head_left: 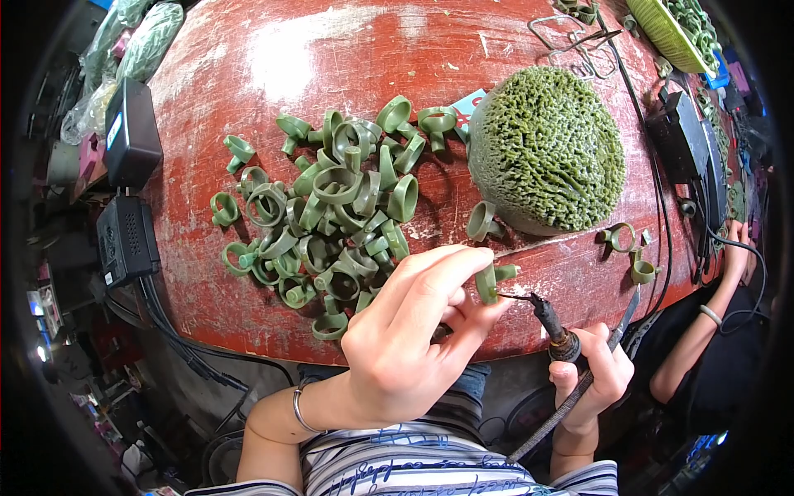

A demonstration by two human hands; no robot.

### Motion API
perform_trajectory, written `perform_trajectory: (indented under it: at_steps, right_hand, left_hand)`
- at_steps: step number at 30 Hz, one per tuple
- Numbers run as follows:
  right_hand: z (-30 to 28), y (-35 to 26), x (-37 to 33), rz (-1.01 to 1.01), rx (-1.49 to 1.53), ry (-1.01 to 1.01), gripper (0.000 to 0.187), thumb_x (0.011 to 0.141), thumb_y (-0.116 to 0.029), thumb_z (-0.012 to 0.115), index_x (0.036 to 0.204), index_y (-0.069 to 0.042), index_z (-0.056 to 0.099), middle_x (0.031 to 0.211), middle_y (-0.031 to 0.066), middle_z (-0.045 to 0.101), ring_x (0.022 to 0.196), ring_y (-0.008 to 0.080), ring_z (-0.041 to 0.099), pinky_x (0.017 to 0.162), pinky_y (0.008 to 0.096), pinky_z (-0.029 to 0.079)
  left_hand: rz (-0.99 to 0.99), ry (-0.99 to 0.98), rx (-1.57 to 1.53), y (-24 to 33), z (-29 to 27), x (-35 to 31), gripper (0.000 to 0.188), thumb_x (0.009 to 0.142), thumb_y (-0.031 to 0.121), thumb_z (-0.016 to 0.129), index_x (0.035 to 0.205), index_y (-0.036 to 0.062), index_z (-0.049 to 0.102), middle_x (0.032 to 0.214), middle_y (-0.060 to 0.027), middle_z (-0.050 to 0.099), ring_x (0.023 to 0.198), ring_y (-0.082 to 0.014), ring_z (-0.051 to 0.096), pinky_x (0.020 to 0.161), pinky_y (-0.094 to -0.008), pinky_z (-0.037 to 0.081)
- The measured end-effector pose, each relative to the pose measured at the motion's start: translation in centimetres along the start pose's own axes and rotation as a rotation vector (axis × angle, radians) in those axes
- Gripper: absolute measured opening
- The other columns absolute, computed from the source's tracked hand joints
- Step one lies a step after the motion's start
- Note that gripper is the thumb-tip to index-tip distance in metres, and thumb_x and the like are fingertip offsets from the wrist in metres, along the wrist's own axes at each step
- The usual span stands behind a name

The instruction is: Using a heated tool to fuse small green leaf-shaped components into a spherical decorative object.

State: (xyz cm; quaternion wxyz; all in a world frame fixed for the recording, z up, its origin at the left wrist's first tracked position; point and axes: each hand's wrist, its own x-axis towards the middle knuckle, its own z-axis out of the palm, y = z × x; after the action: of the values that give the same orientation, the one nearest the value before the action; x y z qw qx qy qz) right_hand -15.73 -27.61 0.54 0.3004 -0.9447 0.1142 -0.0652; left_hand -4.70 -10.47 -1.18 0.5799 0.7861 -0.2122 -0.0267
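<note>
My left hand (409, 331) pinches a green wax ring (486, 283) with a short stem between thumb and fingertips. In my right hand (597, 376) is a heated wax pen (547, 321) with a dark, worn handle. Its thin needle tip meets or nearly meets the ring; I cannot tell which. A slim metal blade (626, 312) also sticks up out of my right hand. Beyond my left hand lies a loose pile of similar green rings (337, 183). A single ring (480, 221) rests beside a squat green cylinder (550, 149) with a rough, pitted top.
Two rings (643, 269) lie near the right edge of the red table (223, 91). Black boxes (128, 240) with cables stand at the left, another black device (680, 136) at the right. Bent wire (571, 45) and a green basket (672, 33) are farther back. Another person's arm (703, 318) shows at right.
</note>
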Motion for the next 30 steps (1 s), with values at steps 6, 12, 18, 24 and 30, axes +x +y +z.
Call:
perform_trajectory:
  at_steps: [6,12,18,24,30]
  right_hand:
    - [0.15,0.05,-0.12,0.02,0.017,0.013,0.049,0.069,-0.044,0.076,0.084,0.001,0.061,0.063,0.0076,0.054,0.054,0.022,0.056,0.051,0.029,0.045]
    - [0.06,0.08,-0.1,0.02,0.012,0.0,0.049,0.069,-0.044,0.076,0.084,0.001,0.061,0.063,0.0075,0.054,0.054,0.0222,0.057,0.051,0.029,0.046]
    - [-0.01,0.07,-0.08,0.011,0.0,-0.008,0.049,0.069,-0.044,0.076,0.083,0.0,0.061,0.063,0.0075,0.055,0.054,0.0221,0.057,0.051,0.0289,0.046]
    - [0.05,0.05,-0.01,0.016,0.019,0.01,0.048,0.069,-0.044,0.076,0.083,0.0,0.061,0.063,0.0073,0.055,0.054,0.0219,0.057,0.051,0.0287,0.046]
    - [-0.07,0.1,-0.01,0.007,-0.001,-0.003,0.048,0.07,-0.044,0.075,0.083,0.0,0.061,0.063,0.0072,0.055,0.054,0.0216,0.057,0.051,0.0286,0.045]
  left_hand:
    - [0.001,-0.005,-0.004,-0.07,0.02,-0.06,0.043,0.072,-0.01,0.071,0.111,-0.0069,0.055,0.106,-0.0155,0.059,0.078,-0.0117,0.064,0.064,-0.0214,0.056]
    - [0.0,-0.006,-0.003,-0.11,0.01,-0.03,0.042,0.072,-0.01,0.071,0.111,-0.0072,0.055,0.107,-0.0158,0.058,0.079,-0.0121,0.065,0.064,-0.0215,0.056]
    - [0.005,-0.007,0.005,-0.15,0.0,-0.06,0.042,0.072,-0.01,0.071,0.111,-0.0073,0.055,0.107,-0.0163,0.058,0.079,-0.012,0.065,0.064,-0.0215,0.056]
    - [0.012,-0.01,0.012,-0.1,0.01,-0.03,0.042,0.072,-0.009,0.072,0.111,-0.0067,0.055,0.107,-0.0164,0.058,0.078,-0.0116,0.064,0.063,-0.0213,0.056]
    - [0.009,-0.006,0.021,0.14,-0.01,0.05,0.041,0.073,-0.008,0.072,0.11,-0.0057,0.056,0.107,-0.0161,0.058,0.078,-0.0118,0.064,0.063,-0.0213,0.056]
